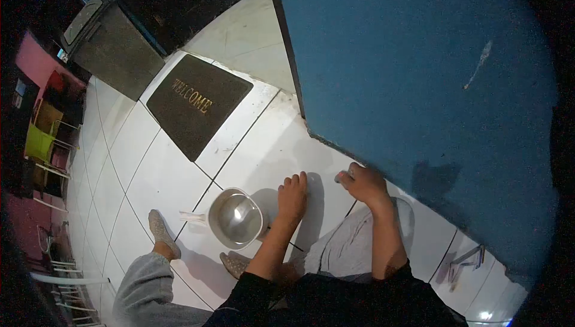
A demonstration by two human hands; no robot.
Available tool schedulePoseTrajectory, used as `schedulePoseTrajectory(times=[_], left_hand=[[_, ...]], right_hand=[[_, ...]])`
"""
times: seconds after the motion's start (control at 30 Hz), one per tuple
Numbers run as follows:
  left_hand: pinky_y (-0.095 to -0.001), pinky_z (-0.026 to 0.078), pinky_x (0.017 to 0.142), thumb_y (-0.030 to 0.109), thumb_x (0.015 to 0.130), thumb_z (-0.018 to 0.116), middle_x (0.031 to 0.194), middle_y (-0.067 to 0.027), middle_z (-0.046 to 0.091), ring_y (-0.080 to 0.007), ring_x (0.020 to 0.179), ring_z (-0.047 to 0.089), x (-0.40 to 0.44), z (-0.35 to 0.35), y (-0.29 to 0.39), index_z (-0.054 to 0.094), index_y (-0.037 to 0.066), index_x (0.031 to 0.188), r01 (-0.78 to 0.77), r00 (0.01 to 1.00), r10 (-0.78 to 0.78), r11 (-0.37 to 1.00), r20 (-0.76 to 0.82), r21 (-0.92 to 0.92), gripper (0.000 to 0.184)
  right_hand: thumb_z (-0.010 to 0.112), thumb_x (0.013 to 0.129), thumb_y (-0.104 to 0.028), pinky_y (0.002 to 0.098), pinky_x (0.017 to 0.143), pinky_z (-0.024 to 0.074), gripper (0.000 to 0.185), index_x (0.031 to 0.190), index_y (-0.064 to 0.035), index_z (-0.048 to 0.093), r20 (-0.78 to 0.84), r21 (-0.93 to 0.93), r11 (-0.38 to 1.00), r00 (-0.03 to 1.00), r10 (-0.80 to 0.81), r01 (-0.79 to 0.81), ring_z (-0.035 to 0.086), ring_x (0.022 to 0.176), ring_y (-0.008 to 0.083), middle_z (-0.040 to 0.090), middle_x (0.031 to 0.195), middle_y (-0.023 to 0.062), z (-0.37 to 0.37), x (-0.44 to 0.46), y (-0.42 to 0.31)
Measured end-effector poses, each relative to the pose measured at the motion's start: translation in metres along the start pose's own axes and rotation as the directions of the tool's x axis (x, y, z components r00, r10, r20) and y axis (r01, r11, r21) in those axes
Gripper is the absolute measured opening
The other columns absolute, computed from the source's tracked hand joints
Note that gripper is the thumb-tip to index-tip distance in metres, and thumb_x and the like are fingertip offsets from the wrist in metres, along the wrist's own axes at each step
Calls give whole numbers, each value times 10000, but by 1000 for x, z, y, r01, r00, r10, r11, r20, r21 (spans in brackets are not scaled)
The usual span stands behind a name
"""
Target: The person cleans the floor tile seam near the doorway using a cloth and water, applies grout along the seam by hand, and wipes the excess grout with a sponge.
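My left hand is just right of a white round pot, not touching it. Its fingers are loosely bent and a little apart, with nothing visible in them. Clear liquid in the pot reflects a light, and a pale handle points left. Near the foot of the blue wall, my right hand has curled fingers. Something small and greyish shows at its fingertips, too unclear to name.
A dark WELCOME mat lies on white floor tiles. The blue wall rises at right. My patterned socks are near the pot. Chairs stand at far left, and a grey cabinet-like object stands at upper left.
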State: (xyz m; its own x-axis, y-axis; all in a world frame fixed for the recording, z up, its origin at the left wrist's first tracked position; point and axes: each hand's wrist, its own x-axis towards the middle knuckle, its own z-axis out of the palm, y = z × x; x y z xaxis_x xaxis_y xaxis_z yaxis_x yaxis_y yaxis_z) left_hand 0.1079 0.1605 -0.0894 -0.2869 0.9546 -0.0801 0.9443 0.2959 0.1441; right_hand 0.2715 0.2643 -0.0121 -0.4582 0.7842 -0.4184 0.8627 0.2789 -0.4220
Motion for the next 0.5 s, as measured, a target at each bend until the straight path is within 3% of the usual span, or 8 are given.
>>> schedulePoseTrajectory(times=[0.2,0.27,0.4,0.5], left_hand=[[-406,462,722,56,692,596,950,-134,520,-274,920,531,3,-8,1,448,33,1013,-125,989,114,986,-96,-112,354],[-409,466,695,38,673,600,961,-162,500,-309,906,520,3,-8,-2,439,15,991,-44,996,22,961,-83,-274,357],[-408,468,668,10,695,557,966,-180,476,-339,882,508,2,-3,-3,439,2,978,-71,989,22,937,-146,-343,307],[-384,474,648,1,726,514,976,-175,464,-322,876,512,2,-6,6,461,2,948,-95,985,60,972,-165,-215,228]], right_hand=[[484,851,-429,468,705,442,430,925,-11,545,-209,194,977,977,-49,91,577,826,391,597,877,204,2,5,20],[481,855,-436,462,702,442,441,938,-8,546,-264,320,938,963,-47,134,574,829,396,596,879,215,2,8,23],[486,850,-446,464,710,440,462,956,-1,547,-136,354,935,991,12,37,576,832,396,598,882,225,1,18,21],[497,840,-452,460,726,442,484,972,11,546,-117,312,950,992,38,0,580,843,390,602,902,225,9,32,24]])
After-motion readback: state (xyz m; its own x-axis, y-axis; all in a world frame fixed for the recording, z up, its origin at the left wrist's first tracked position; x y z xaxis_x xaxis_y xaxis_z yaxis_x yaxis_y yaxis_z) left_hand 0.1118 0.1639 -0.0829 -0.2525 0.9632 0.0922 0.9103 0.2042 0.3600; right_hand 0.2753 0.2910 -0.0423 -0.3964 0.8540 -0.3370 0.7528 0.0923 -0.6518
